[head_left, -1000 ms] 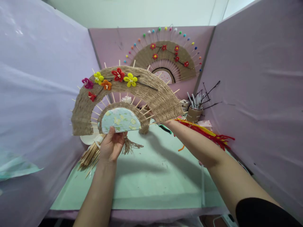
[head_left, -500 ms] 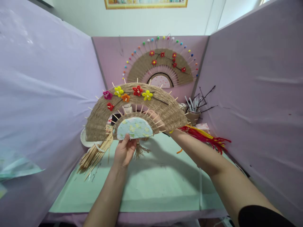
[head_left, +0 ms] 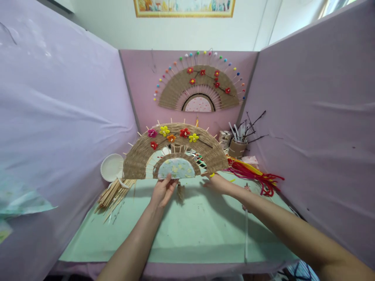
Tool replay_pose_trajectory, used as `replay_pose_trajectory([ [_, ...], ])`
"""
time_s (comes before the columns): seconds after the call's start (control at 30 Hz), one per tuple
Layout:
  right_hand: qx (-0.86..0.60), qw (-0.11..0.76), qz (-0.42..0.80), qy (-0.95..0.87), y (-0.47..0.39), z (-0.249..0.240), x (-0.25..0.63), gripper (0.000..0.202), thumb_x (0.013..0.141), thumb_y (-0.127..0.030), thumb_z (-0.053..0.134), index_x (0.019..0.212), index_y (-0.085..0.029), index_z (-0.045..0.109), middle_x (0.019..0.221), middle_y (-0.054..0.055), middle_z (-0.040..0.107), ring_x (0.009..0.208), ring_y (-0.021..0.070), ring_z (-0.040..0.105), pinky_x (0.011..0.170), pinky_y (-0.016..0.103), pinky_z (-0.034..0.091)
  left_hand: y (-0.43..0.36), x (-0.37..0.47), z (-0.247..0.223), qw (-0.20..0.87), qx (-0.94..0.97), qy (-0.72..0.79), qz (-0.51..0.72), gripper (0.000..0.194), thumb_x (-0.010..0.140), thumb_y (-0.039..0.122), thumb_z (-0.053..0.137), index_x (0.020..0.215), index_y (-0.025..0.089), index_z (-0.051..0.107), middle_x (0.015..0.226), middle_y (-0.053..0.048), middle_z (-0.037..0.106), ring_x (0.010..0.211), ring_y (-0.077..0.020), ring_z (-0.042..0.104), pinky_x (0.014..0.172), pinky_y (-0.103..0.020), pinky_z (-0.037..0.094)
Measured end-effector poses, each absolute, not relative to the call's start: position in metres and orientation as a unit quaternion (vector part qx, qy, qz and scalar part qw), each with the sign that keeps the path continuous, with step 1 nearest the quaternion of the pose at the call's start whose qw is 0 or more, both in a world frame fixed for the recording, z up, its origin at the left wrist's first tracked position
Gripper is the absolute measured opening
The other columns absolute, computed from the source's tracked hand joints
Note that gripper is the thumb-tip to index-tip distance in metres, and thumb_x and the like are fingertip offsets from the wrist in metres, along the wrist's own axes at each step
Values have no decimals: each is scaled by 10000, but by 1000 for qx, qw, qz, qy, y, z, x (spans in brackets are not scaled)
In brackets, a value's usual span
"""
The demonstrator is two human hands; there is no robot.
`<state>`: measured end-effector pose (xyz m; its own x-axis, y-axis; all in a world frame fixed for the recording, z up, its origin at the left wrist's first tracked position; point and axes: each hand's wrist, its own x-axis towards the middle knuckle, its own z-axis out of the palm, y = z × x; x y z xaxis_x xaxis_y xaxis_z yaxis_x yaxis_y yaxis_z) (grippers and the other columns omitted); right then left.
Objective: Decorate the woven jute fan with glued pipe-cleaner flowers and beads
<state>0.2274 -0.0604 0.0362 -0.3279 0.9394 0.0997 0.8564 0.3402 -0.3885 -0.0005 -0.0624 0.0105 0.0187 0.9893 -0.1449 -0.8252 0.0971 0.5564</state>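
A woven twine fan (head_left: 137,156) with felt flowers along its upper band stands upright over the table, its thin sticks poking out at the rim. My left hand (head_left: 164,189) grips it at the bottom of the pale floral half-circle (head_left: 175,168), thumb in front. Below that, a twine tassel (head_left: 180,193) hangs beside the left fingers. Under the fan's lower right corner is my right hand (head_left: 215,182), with fingers stretched apart and partly behind the edge; nothing shows in it.
A larger fan (head_left: 172,91) hangs on the pink back panel. On the green table (head_left: 187,230) are a white plate (head_left: 109,168), bundled sticks (head_left: 113,197), red and yellow strips (head_left: 252,169), and a brown holder (head_left: 238,148) with twigs. Fabric walls flank both sides.
The fan has moved down and slightly right with my left hand. My right hand has come down from behind the fan to below its right corner.
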Motion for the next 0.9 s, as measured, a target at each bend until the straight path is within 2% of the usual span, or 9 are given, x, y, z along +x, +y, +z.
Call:
replay_pose_trajectory([
  [0.1,-530,133,168,-820,-81,43,242,94,834,-233,700,899,-172,727,897,61,749,838,216,694,762,306,528,-54,2,4,702,106,292,641,350,868,-27,547,1158,155,620,947,-71,742,811,-154,724,838,-284,595],
  [0.2,-517,175,167,-821,-86,65,252,148,892,-261,588,909,-191,718,869,47,755,771,202,687,708,293,508,-48,2,-4,717,70,326,613,278,879,-57,484,1043,108,636,798,-60,714,687,-137,699,777,-267,604],
  [0.23,-519,215,153,-813,-83,74,255,172,903,-280,562,939,-192,706,914,57,751,805,207,683,734,304,508,-47,1,-7,721,62,336,603,256,876,-64,476,995,97,635,758,-58,700,663,-135,690,752,-257,604],
  [0.33,-511,421,85,-745,-61,95,263,203,867,-314,584,999,-186,671,1005,95,716,888,232,665,795,346,516,-44,-1,-13,729,46,360,581,236,855,-90,475,883,92,622,704,-60,667,645,-133,676,695,-219,594],
  [0.43,-502,517,78,-689,-27,104,266,301,825,-333,636,1082,-177,631,1124,128,671,994,255,639,890,408,500,-39,-1,-16,734,52,373,565,267,818,-125,470,845,94,620,701,-68,659,658,-139,675,682,-206,586],
  [0.5,-504,530,124,-671,-4,103,261,363,806,-337,668,1126,-174,608,1145,129,669,1040,254,630,936,425,483,-35,0,-16,735,67,382,556,283,796,-138,462,835,93,620,705,-74,661,669,-143,674,682,-205,584],
  [0.7,-491,534,181,-664,31,90,235,376,800,-319,666,1140,-174,599,1018,89,720,943,211,667,875,376,508,-21,2,-14,735,92,399,540,324,757,-162,427,768,113,597,618,-36,618,601,-125,641,657,-206,575],
  [0.9,-474,551,209,-654,28,89,228,150,736,-301,640,826,-181,648,783,25,705,737,187,642,717,316,511,-16,-2,-19,729,120,416,530,280,763,-142,464,762,94,614,667,-72,667,617,-129,656,661,-207,560],
])
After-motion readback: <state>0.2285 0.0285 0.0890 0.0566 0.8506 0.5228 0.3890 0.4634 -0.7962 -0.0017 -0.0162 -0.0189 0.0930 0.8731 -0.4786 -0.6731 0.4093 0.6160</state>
